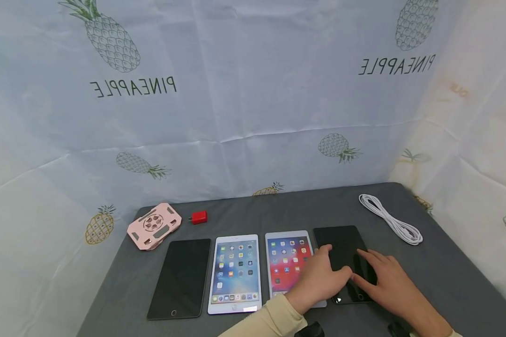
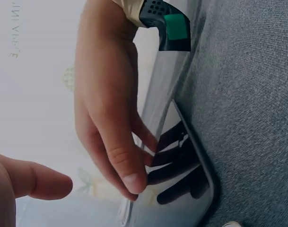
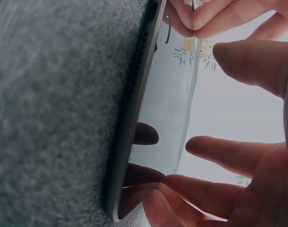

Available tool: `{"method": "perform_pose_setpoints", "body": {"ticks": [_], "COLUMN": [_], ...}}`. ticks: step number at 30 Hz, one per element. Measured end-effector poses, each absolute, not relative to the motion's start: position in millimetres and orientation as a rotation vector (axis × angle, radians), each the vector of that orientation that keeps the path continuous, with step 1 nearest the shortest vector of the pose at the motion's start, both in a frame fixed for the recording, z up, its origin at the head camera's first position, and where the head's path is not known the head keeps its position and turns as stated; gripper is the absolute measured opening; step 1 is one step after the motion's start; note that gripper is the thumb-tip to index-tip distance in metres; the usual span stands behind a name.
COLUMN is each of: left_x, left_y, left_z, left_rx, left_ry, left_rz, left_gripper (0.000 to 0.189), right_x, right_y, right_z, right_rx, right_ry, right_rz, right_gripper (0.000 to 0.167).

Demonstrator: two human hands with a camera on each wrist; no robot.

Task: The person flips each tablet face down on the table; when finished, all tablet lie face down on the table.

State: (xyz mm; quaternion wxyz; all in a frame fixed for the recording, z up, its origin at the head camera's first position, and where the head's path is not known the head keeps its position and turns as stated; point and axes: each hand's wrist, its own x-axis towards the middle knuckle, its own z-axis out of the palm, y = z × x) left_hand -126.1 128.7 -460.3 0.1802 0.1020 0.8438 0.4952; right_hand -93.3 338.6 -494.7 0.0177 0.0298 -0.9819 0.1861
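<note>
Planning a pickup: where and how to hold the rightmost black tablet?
I'd likely take the black tablet by its long right edge, coming in from the right: it lies flat and thin, with grey cloth beside that edge, while a white tablet sits close on its left.

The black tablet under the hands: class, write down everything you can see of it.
The tablet is thin and black with rounded corners. Its dark, glossy screen shows reflections; a round button sits at the near end. The metal-looking rim has a row of small holes. It lies face up on grey cloth, right of two white tablets. The left hand and right hand are over it; exactly which fingers touch is unclear.
</note>
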Motion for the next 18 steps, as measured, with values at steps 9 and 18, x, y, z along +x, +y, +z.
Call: {"method": "perform_pose_setpoints", "body": {"ticks": [9,18], "left_x": [-127.8,-129.6], "left_y": [129.3,128.0], "left_z": [-462.7,-459.5], "left_rx": [0.279,0.260], "left_ry": [2.353,2.282], "left_rz": [1.433,1.491], "left_gripper": [0.070,0.070], "right_x": [-94.7,-94.6], "right_y": [337.7,334.8], "right_z": [-494.0,-491.2], "right_rx": [0.081,0.052], "right_ry": [-3.070,-3.086], "right_rz": [0.578,0.579], "right_gripper": [0.078,0.082]}}
